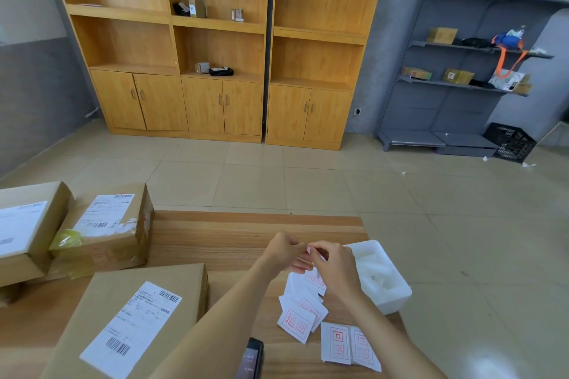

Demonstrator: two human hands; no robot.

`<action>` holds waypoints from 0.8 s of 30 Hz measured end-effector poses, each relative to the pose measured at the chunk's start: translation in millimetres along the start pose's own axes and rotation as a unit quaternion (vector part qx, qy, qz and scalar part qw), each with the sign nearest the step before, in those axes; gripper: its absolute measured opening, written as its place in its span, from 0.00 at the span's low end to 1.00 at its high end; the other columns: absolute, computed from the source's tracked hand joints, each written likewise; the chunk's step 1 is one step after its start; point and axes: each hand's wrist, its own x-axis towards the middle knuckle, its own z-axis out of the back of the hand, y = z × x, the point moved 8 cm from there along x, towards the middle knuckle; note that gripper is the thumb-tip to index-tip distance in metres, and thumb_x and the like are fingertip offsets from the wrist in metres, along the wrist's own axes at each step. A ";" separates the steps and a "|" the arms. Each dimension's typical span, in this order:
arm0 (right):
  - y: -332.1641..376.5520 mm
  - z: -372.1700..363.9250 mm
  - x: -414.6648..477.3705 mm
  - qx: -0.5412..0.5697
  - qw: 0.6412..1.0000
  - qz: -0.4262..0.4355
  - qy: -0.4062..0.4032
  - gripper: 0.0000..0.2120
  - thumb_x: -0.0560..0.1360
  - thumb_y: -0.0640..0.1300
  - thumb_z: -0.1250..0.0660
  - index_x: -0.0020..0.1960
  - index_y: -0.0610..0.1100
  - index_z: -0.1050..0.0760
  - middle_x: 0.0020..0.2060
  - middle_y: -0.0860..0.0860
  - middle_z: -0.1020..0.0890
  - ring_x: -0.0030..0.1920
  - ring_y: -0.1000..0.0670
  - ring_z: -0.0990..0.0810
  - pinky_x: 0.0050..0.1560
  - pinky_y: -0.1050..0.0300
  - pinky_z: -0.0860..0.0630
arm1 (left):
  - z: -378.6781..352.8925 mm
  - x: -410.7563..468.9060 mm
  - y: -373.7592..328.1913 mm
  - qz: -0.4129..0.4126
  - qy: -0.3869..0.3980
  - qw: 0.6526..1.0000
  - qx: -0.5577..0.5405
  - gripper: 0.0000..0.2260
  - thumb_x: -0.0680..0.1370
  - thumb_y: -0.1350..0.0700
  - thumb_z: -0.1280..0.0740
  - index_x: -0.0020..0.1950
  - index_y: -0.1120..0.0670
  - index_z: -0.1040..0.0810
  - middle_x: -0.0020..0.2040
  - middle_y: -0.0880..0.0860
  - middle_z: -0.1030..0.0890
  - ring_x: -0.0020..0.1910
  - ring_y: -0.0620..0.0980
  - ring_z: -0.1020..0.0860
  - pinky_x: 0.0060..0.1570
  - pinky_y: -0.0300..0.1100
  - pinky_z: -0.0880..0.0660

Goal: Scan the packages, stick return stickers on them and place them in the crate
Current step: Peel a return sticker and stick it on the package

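Above the wooden table (215,243), my left hand (284,251) and my right hand (334,268) meet and pinch one small white return sticker (309,251) between their fingertips. Below them lie several loose return stickers (300,321) with red print, and two more (349,346) sit near the table's front. A cardboard package (129,323) with a white shipping label lies at the front left. Two other packages (104,231) (27,228) stand at the far left. A black crate (509,141) sits on the floor at the far right.
A white foam tray (380,277) rests on the table's right edge. A dark phone-like scanner (251,358) lies at the front edge between my arms. Wooden cabinets (221,46) and a grey metal shelf (462,71) line the far wall across tiled floor.
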 end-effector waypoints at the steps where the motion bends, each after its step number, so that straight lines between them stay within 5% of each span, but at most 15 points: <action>1: -1.1 -0.1 0.2 0.002 1.000 -0.002 -0.003 0.08 0.76 0.42 0.35 0.48 0.46 0.17 0.35 0.61 0.19 0.37 0.64 0.23 0.38 0.70 0.27 | -0.1 0.1 0.0 -0.001 0.001 1.000 0.002 0.13 0.78 0.64 0.42 0.53 0.71 0.22 0.50 0.65 0.18 0.45 0.57 0.17 0.45 0.45 0.19; 9: -8.7 -3.7 -1.3 0.009 0.999 -0.032 -0.001 0.12 0.78 0.41 0.40 0.58 0.49 0.23 0.37 0.56 0.18 0.37 0.62 0.23 0.33 0.74 0.31 | -0.3 2.7 1.9 -0.003 -0.004 1.000 0.009 0.11 0.79 0.63 0.43 0.42 0.63 0.24 0.45 0.61 0.18 0.39 0.53 0.17 0.40 0.42 0.19; 17: -7.6 -6.1 0.8 0.005 1.000 -0.029 -0.006 0.10 0.78 0.39 0.42 0.44 0.48 0.24 0.32 0.58 0.21 0.34 0.60 0.24 0.32 0.70 0.31 | 1.8 4.8 3.5 0.007 -0.005 1.000 0.004 0.09 0.78 0.63 0.44 0.44 0.63 0.25 0.43 0.59 0.18 0.38 0.54 0.17 0.40 0.41 0.19; 24: -9.6 -4.9 2.6 0.006 0.999 -0.038 -0.003 0.09 0.76 0.39 0.41 0.40 0.50 0.27 0.32 0.55 0.20 0.35 0.55 0.22 0.31 0.66 0.31 | 4.5 6.7 4.9 0.016 -0.008 1.000 0.003 0.10 0.79 0.63 0.43 0.41 0.61 0.25 0.40 0.56 0.17 0.38 0.53 0.17 0.40 0.42 0.19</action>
